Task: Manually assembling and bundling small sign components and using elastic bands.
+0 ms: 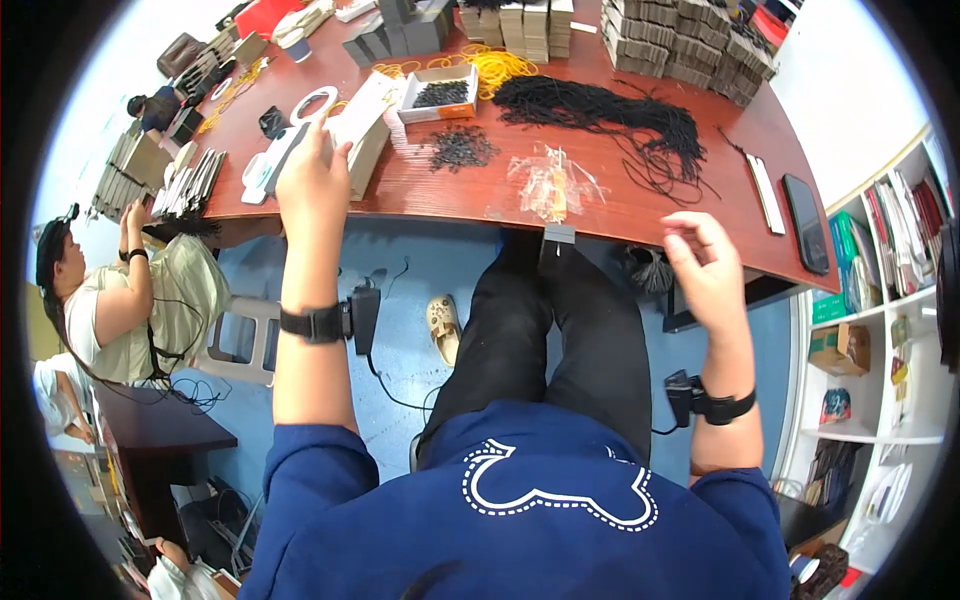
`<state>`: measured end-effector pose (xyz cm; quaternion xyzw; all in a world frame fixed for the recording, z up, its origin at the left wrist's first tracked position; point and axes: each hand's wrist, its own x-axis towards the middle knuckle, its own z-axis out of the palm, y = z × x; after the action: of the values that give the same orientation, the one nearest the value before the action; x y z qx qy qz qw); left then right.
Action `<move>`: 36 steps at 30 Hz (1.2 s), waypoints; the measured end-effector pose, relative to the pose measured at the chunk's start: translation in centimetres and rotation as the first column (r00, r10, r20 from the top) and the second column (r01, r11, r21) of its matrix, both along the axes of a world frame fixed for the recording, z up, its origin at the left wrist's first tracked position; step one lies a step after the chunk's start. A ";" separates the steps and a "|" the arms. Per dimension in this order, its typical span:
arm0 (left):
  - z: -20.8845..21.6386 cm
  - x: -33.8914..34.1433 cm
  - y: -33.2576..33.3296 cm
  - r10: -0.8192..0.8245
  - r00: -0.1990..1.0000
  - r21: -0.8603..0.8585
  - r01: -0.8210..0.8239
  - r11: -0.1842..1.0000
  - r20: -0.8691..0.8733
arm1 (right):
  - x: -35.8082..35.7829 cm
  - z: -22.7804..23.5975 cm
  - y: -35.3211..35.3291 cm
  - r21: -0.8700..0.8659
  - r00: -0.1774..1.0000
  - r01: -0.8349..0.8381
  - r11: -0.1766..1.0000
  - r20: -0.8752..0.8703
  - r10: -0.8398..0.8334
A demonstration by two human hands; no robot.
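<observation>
My left hand (pixel 312 180) reaches over the left part of the desk, its thumb apart from its fingers. It is beside a dark grey strip-like piece (pixel 287 157) and a long stack of cream cards (pixel 362 140); its fingertips are partly hidden. My right hand (pixel 708 268) hovers at the desk's front edge on the right, fingers loosely curved, thumb apart, nothing visible in it. Between the hands, a small grey block (pixel 559 234) sits at the front edge, below crumpled clear plastic film (pixel 555 185). Small black pieces (pixel 460 147) lie scattered behind.
An open box (pixel 437 93) holds more black pieces. A bundle of black cords (pixel 610 110), yellow cord (pixel 500 68) and stacked cards (pixel 660 40) lie at the back. A phone (pixel 806 224) and white strip (pixel 766 195) rest at right. Another person (pixel 130 290) sits at left.
</observation>
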<state>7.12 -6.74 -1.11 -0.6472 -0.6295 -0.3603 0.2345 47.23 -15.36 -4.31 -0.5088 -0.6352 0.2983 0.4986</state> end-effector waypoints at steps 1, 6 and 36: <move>-0.4 0.8 -0.4 -0.096 0.993 0.097 0.089 0.991 0.069 | -0.8 -0.4 -0.5 0.009 1.000 -0.014 1.000 -0.001 0.014; -6.1 8.4 -7.4 -0.309 0.411 -0.123 0.748 0.653 0.858 | -7.0 -3.1 -1.9 -0.209 0.941 -0.252 0.945 -0.282 0.188; -10.9 14.6 -9.3 -0.375 0.682 -0.361 0.682 0.636 0.629 | 2.7 -0.7 4.7 0.113 0.748 0.330 0.937 0.575 -0.333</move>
<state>21.72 -16.04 -12.01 -0.7303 -0.5164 -0.3624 -0.2620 49.97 -10.63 -5.06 -0.6788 -0.6578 0.0324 0.3247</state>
